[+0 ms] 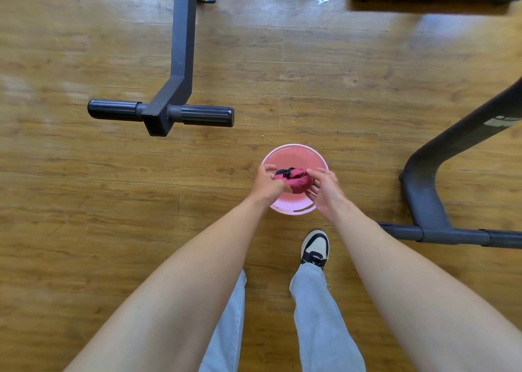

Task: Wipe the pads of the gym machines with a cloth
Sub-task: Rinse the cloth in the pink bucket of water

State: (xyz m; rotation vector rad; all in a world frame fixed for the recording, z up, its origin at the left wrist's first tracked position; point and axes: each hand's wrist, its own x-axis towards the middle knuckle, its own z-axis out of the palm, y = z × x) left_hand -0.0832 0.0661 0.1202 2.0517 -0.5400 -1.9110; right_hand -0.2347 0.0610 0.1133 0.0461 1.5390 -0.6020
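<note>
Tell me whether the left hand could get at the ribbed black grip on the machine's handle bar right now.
Probably not at once: the left hand grips the red cloth over the pink basin. Bare floor lies before the ribbed grip, so the way looks free once it lets go.

Both hands over pink basin (293, 149) on wood floor (84, 188); left hand (267, 185) and right hand (324, 189) grip bunched red cloth (295, 180); grey machine handlebar (161, 113) upper left, one sneaker (315, 246) below basin

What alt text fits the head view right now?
Both hands, left hand and right hand, grip a bunched red cloth over a pink basin on the wood floor. Dark machine frames stand around, and one shoe shows below.
</note>
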